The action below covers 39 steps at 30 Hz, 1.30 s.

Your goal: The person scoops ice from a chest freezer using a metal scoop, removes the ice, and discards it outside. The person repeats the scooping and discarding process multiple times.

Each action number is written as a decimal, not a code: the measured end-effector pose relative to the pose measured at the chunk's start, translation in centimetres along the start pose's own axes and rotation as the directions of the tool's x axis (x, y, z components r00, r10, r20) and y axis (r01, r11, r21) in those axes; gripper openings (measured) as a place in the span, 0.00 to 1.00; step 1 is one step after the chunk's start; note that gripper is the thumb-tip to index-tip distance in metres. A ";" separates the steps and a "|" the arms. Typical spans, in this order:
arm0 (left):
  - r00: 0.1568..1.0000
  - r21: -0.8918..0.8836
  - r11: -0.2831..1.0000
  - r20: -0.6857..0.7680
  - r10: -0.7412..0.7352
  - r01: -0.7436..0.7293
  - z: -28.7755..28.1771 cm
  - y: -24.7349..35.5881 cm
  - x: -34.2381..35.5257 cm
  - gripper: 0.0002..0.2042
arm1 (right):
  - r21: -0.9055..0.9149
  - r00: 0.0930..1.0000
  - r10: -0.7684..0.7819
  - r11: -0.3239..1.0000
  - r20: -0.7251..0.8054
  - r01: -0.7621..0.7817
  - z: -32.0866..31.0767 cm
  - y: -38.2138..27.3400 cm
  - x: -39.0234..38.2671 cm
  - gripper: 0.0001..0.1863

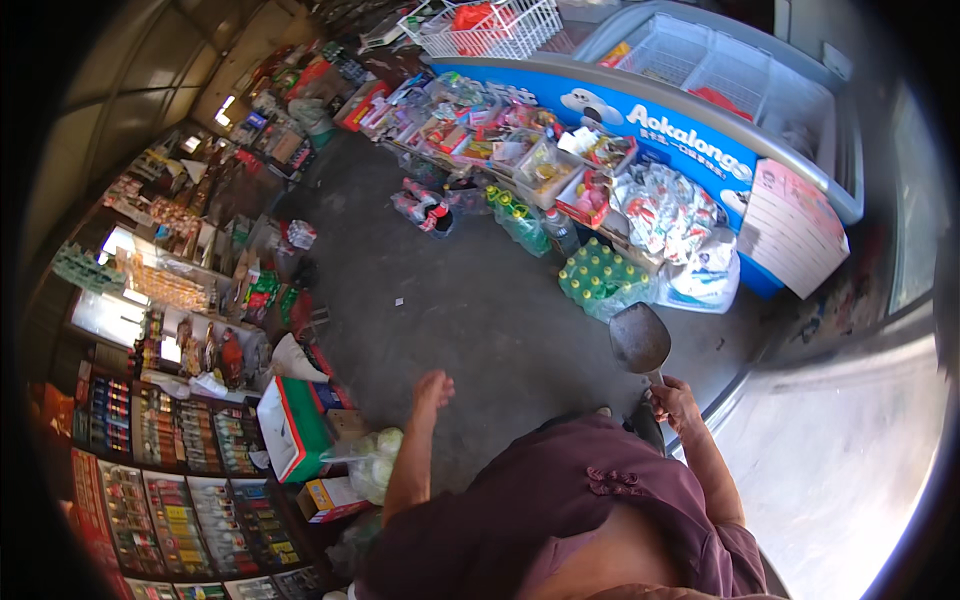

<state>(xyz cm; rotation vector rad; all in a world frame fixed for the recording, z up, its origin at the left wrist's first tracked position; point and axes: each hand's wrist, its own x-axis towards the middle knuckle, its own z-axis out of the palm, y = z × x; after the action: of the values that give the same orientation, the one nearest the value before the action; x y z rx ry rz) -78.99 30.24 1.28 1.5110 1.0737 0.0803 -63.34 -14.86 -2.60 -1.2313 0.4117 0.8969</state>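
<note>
My right hand (675, 405) grips the short handle of a metal scoop (638, 340), whose dark, dished blade is held out above the floor (440, 290) at the right of centre. Beside that hand, a bright, pale surface (820, 460) runs along the right side. My left hand (433, 388) hangs in the air left of my body, fingers loosely bent and apart, holding nothing. Below and left of it are a clear bag of pale round heads (380, 465) and a white, green and red box (285, 430).
A blue chest freezer (840, 190) spans the back right, fronted by snack boxes (540, 170). Green bottle packs (600, 280) and wrapped bottles (425, 210) sit on the floor before them. A white wire basket (510, 30) sits behind. Stocked shelves (180, 250) and display racks (170, 510) line the left.
</note>
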 end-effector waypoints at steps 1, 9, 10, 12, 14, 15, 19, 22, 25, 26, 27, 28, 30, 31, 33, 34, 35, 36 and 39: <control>1.000 -0.018 1.000 -0.007 -0.026 0.026 -0.2 -2.0 -1.4 0.17 | -0.017 1.000 0.007 1.000 -0.014 -0.008 1.1 -1.5 0.1 0.08; 0.947 0.270 0.962 0.316 -0.052 -0.037 7.2 -5.6 -2.2 0.19 | -0.065 0.991 -0.134 0.989 -0.020 0.132 -4.2 -7.7 2.1 0.09; 0.942 0.206 0.977 0.336 -0.010 -0.063 8.7 -4.4 -2.4 0.18 | -0.065 0.989 -0.149 0.987 -0.012 0.148 -5.6 -8.8 1.6 0.09; 0.937 0.169 0.984 0.350 0.001 -0.064 10.6 -3.6 -1.4 0.18 | -0.067 0.985 -0.173 0.983 0.015 0.173 -7.5 -10.4 0.7 0.09; 0.931 0.241 0.970 0.359 -0.067 -0.023 11.6 -3.5 0.7 0.18 | -0.109 0.986 -0.166 0.980 0.008 0.166 -8.9 -12.0 0.1 0.11; 0.933 0.274 0.961 0.354 -0.071 -0.030 12.0 -3.9 1.2 0.17 | -0.096 0.986 -0.162 0.982 0.027 0.164 -9.1 -12.7 -0.1 0.11; 0.860 0.490 0.846 0.505 -0.077 -0.212 11.8 -9.3 4.0 0.14 | -0.081 0.982 -0.166 0.982 0.087 0.173 -6.8 -16.0 1.3 0.09; 0.849 0.610 0.732 0.522 -0.083 -0.304 15.6 -5.1 3.9 0.14 | -0.093 0.986 -0.145 0.984 0.085 0.153 -4.2 -17.8 4.3 0.10; 0.816 0.615 0.602 0.568 0.109 -0.509 15.7 -4.8 7.1 0.15 | -0.116 0.989 -0.115 0.985 0.096 0.126 1.4 -19.4 9.1 0.09; 0.769 0.583 0.545 0.606 0.202 -0.603 16.0 -5.4 8.5 0.15 | -0.149 0.978 -0.144 0.975 0.153 0.167 3.2 -20.2 10.4 0.09; 0.857 0.527 0.743 0.501 0.119 -0.412 17.7 -3.5 9.4 0.15 | -0.101 0.972 -0.169 0.977 0.161 0.187 4.5 -20.6 11.7 0.09; 0.917 0.432 0.882 0.400 0.001 -0.189 20.0 0.2 9.9 0.15 | -0.110 0.963 -0.191 0.970 0.190 0.214 5.7 -21.5 12.5 0.09; 0.885 0.269 0.926 0.450 0.123 -0.265 23.3 6.2 11.4 0.16 | -0.122 0.936 -0.239 0.953 0.259 0.277 7.8 -23.5 13.9 0.09; 0.866 0.205 0.949 0.487 0.115 -0.241 25.5 10.2 11.1 0.18 | -0.156 0.929 -0.252 0.941 0.270 0.300 8.3 -24.0 14.7 0.09; 0.823 0.068 0.978 0.554 0.129 -0.199 28.1 16.1 10.5 0.22 | -0.218 0.911 -0.276 0.911 0.307 0.350 9.5 -25.2 16.2 0.10; 0.799 -0.009 0.984 0.583 0.150 -0.178 29.0 17.8 10.6 0.24 | -0.235 0.903 -0.289 0.899 0.319 0.371 10.2 -26.0 16.6 0.10; 0.778 -0.082 0.985 0.604 0.171 -0.152 29.8 19.1 10.8 0.25 | -0.250 0.893 -0.297 0.886 0.337 0.389 11.0 -26.7 16.7 0.10; 0.780 -0.148 0.980 0.595 0.194 -0.132 30.8 19.9 10.9 0.26 | -0.266 0.884 -0.305 0.873 0.355 0.408 11.7 -27.6 16.7 0.10; 0.799 -0.367 0.930 0.553 0.237 -0.021 34.2 21.9 10.9 0.27 | -0.336 0.851 -0.358 0.804 0.385 0.490 12.0 -29.9 16.1 0.12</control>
<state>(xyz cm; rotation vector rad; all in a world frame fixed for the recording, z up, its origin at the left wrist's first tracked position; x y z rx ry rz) -39.92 14.90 4.00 1.1656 0.4161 -0.1014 -32.73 0.27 8.67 -1.4735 -0.3319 0.7775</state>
